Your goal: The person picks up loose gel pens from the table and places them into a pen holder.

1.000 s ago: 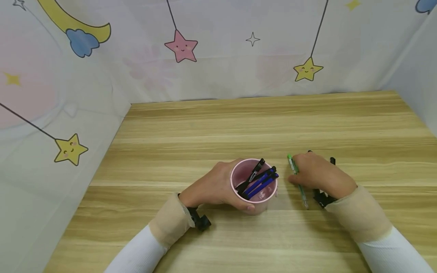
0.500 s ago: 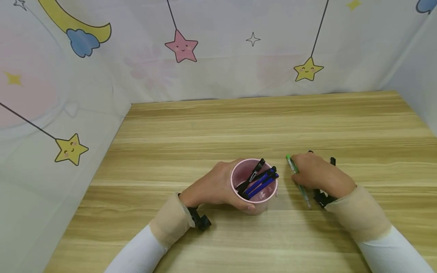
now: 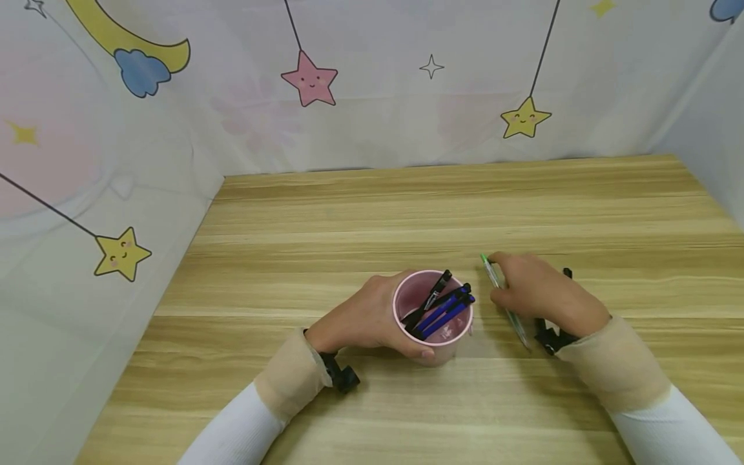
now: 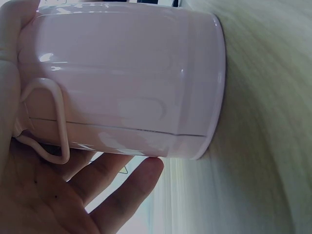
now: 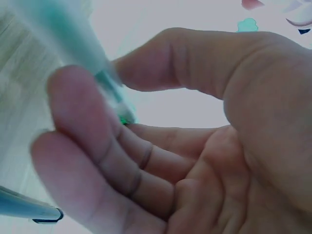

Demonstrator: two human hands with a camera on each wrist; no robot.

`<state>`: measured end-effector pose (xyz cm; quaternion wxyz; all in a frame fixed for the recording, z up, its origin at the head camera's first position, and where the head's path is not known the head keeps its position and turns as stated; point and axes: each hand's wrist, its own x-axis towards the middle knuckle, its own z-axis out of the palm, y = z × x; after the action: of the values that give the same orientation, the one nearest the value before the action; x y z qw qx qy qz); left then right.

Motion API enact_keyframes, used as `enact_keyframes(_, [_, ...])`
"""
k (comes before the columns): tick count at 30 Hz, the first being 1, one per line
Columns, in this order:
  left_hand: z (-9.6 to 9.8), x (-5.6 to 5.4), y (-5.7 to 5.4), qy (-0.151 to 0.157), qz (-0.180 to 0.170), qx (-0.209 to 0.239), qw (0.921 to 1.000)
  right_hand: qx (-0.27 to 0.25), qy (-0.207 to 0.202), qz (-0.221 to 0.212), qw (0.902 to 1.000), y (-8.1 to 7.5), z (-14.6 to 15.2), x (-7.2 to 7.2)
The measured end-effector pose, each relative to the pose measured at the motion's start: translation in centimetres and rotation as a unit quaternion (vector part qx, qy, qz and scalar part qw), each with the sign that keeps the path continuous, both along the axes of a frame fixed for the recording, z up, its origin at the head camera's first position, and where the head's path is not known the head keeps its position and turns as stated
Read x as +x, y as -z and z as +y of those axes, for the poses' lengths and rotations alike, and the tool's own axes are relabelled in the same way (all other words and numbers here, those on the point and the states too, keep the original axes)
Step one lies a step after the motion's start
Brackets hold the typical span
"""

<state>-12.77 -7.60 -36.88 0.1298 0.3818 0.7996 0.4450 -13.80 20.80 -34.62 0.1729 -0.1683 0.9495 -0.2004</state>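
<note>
My left hand (image 3: 372, 313) grips a pink cup (image 3: 446, 352), thumb along the near side, fingers round the far side. Several black and blue pens (image 3: 444, 316) lean inside it toward the right rim. In the left wrist view, the cup's wall (image 4: 117, 73) carries a small wire loop handle (image 4: 62, 122), and its base is close to the wooden table. Just right of the cup, my right hand (image 3: 537, 294) pinches a clear pen with a green end (image 3: 516, 326) between thumb and fingers. The right wrist view shows the pen (image 5: 73, 39) blurred, slanting between the fingertips.
Another pen (image 5: 29, 204) lies on the table below the right hand. A dark end (image 3: 567, 274) shows beyond that hand. The wooden table (image 3: 360, 226) reaches back to a printed cloth (image 3: 372, 129) with stars and a moon, which also hangs at the sides.
My right hand has shifted slightly away from me, and the pen's green end has moved up and left. A black tip beyond that hand is now hidden. My left hand and the cup stay put.
</note>
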Motion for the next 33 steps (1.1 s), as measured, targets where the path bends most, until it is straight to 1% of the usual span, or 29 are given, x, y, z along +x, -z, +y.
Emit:
enact_keyframes(3, [0.0, 0.0, 0.0, 0.003, 0.001, 0.0, 1.0, -0.017, 0.003, 0.005, 0.9998, -0.2, 0.0, 0.2])
enact_keyframes(7, [0.0, -0.1, 0.0, 0.008, 0.002, 0.001, 1.0, -0.04, 0.004, 0.023, 0.9989, -0.3, 0.0, 0.3])
enact_keyframes(13, [0.0, -0.1, 0.1, 0.006, 0.004, 0.0, 1.0, -0.064, 0.008, 0.05, 0.9967, -0.5, -0.1, 0.2])
enact_keyframes(19, [0.0, 0.0, 0.0, 0.006, 0.004, 0.001, 1.0, -0.076, 0.017, 0.074, 0.9942, -0.9, -0.4, 0.2])
enact_keyframes(26, [0.0, 0.1, 0.0, 0.001, 0.0, -0.002, 1.0, -0.095, 0.024, 0.081, 0.9919, -1.2, -0.5, 0.3])
enact_keyframes(33, [-0.1, 0.1, -0.1, 0.002, -0.003, 0.001, 1.0, -0.114, 0.035, 0.108, 0.9869, -1.3, -0.5, 0.3])
